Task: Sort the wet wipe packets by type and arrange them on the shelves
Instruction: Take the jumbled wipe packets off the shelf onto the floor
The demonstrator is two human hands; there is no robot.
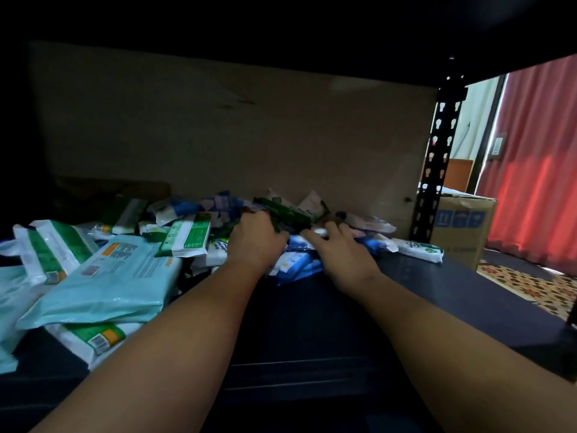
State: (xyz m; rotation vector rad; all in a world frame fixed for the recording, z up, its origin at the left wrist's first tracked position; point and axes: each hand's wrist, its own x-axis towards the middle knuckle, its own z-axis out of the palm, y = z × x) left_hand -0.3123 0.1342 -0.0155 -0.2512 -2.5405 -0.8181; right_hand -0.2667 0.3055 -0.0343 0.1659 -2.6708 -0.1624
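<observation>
Dim dark shelf [437, 292] | packets [103, 276] mostly unsorted | my left hand [256, 242] grips green packet [287, 214] | right hand [340, 254] flat on blue packets [299, 267], fingers relaxed.

Shadow swallowed the upper shelf bay and the rear left corner, where a dim brown shape [109, 190] could not be identified. The left hand [257, 237] curled its fingers into the packet pile [281, 214], hiding its fingertips and leaving its grip unclear, and print on the packets was too small to read. The left edge cut off a pale teal packet [7, 295].
</observation>
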